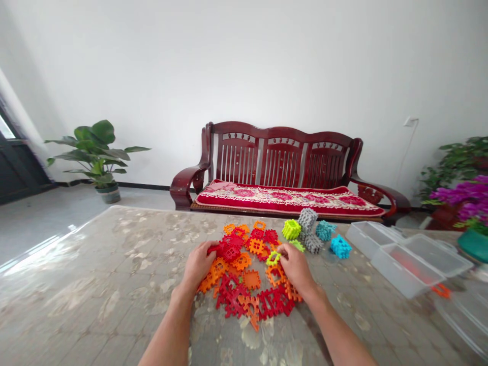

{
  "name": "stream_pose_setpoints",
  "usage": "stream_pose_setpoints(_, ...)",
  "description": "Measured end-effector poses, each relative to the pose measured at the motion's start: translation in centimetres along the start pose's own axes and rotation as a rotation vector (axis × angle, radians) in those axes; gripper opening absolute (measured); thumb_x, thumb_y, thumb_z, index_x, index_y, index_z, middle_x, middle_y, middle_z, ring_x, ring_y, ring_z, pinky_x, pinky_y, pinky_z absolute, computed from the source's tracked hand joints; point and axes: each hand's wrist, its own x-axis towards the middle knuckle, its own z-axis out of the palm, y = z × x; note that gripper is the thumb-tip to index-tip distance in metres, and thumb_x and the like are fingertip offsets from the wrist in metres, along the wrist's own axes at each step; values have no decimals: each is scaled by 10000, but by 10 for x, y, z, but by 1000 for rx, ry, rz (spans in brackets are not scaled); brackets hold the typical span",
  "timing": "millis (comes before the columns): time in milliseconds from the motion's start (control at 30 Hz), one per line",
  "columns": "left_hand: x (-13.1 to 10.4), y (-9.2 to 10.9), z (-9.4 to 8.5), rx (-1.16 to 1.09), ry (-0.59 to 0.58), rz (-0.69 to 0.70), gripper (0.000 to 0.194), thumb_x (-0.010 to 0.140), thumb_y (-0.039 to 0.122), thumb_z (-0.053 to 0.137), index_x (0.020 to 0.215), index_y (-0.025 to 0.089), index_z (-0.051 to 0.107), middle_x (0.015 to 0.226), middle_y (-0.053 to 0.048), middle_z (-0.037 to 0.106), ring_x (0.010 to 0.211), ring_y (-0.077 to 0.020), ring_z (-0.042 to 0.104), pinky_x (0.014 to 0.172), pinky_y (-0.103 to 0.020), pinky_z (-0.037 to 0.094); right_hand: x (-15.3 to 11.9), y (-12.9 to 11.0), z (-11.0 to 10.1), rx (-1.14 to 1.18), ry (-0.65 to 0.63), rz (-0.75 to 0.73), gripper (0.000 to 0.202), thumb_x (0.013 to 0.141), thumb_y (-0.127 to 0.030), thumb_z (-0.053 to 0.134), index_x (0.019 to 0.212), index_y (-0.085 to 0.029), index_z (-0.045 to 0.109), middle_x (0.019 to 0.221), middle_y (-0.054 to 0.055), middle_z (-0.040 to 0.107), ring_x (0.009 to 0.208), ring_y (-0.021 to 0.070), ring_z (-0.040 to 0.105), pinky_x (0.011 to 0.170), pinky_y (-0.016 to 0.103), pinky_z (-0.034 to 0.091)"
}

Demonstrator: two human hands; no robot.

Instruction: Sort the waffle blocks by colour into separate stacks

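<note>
A loose pile of red and orange interlocking plastic building pieces point(251, 279) lies on the table, several with window cut-outs. At the pile's left side my left hand point(200, 264) is closed, with a red building piece point(214, 248) pinched between thumb and fingers. On the right my right hand point(297, 267) pinches a lime-green building piece point(273, 258) with an open centre, just over the pile. Behind that hand are a stack of lime-green pieces point(292, 230), grey stacks point(307, 221) and blue stacks point(340, 247).
Clear plastic boxes point(400, 269) stand on the table's right, one with red pieces inside and an orange piece point(441, 290) beside it. A patterned cover point(95, 295) spreads over the table. Beyond are a wooden bench point(284, 157) and a potted plant point(109, 193).
</note>
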Motion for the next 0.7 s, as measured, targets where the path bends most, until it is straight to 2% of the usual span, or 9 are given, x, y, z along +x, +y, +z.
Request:
stream_pose_setpoints(133,-1,4,-2,1,7,-7,333,806,178,494,1061,238,699,1139,-30,728,1072,-179,641,1008,-299,442,-5,26,1,28,19,96,367,656,-42,441,908,-212,646,968,50,714,924,186,681,864,332,524)
stream_pose_setpoints(267,-1,6,-3,16,3,-19,324,807,179,494,1052,245,696,1134,-21,729,1075,-174,639,1009,-286,441,-9,36,6,156,-41,191,464,629,-39,460,1031,-191,635,1088,81,701,1030,189,675,889,332,539)
stream_pose_setpoints(367,-1,5,-2,18,0,-21,326,811,182,486,1054,239,695,1132,-30,729,1065,-177,644,1005,-289,443,-10,37,5,199,-118,183,466,647,-95,537,1096,-183,624,1173,97,668,1073,202,655,903,340,532)
stream_pose_setpoints(500,-1,6,-3,14,2,-5,329,802,176,487,1044,238,702,1132,-31,731,1059,-176,647,1002,-288,444,-12,31,-2,90,-198,102,548,645,-190,652,1191,-174,609,1251,114,631,1135,236,607,965,389,491)
stream_pose_setpoints(600,0,5,-3,17,6,-4,337,798,174,489,1051,242,701,1130,-25,732,1068,-175,645,1001,-286,446,-13,27,-6,1,-205,85,592,658,-196,662,1245,-165,590,1270,118,631,1174,247,578,1036,414,431)
stream_pose_setpoints(700,1,2,-1,16,1,0,339,800,181,485,1055,239,701,1132,-27,732,1065,-179,648,1000,-293,450,-13,25,-5,-51,-186,91,572,676,-203,660,1244,-179,595,1233,104,654,1155,248,585,1039,412,421)
